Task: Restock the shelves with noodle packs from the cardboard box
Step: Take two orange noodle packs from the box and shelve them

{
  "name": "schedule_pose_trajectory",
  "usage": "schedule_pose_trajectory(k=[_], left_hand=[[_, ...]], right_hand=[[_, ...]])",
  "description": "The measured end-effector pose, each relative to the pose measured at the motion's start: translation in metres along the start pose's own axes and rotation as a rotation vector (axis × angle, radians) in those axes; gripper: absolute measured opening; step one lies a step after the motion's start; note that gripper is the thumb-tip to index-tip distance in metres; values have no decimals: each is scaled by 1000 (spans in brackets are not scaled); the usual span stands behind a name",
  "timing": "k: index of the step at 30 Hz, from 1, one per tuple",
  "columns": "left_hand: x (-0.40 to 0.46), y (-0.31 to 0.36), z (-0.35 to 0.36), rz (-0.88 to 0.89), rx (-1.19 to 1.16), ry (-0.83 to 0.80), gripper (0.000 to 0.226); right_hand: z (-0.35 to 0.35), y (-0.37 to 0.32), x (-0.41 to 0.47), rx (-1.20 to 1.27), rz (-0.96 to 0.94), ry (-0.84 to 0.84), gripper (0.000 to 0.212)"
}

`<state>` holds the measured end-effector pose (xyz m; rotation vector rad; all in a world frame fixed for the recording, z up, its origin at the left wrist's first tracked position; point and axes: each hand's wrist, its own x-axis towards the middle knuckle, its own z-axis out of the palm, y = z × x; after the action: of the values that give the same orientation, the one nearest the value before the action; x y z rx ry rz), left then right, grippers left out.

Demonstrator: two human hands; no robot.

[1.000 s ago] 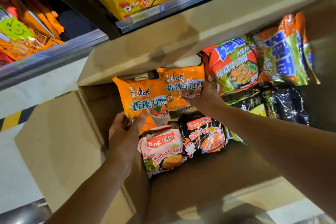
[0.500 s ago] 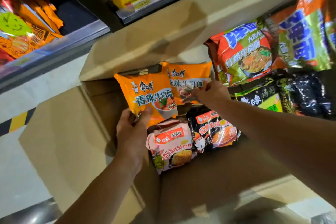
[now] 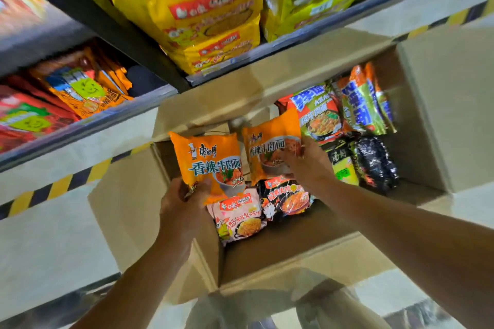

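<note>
Your left hand (image 3: pixel 184 201) grips the lower edge of one orange plastic noodle pack (image 3: pixel 211 160), held above the open brown cardboard box (image 3: pixel 425 125). Your right hand (image 3: pixel 307 161) pinches a second orange noodle pack (image 3: pixel 270 141) just beside it. Below lie a pink pack (image 3: pixel 240 218) and a black pack (image 3: pixel 284 199). The grey metal shelf (image 3: pixel 88 120) stands beyond the box.

Your cardboard box (image 3: pixel 267 256) sits below the shelves (image 3: pixel 88 121), noodle packs (image 3: pixel 315 115) lying inside it toward the right.
</note>
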<state>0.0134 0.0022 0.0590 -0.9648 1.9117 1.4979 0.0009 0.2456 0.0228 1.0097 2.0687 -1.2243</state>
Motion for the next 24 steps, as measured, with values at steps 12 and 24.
schedule_pose_trajectory(k=[12,24], left_hand=[[-196,172,-74,213,59,-27,27],[-470,323,-172,445,-98,32,32]], right_hand=[[-166,-123,-214,84,-198,-31,25],[-321,-271,-449,307,-455,-46,13]])
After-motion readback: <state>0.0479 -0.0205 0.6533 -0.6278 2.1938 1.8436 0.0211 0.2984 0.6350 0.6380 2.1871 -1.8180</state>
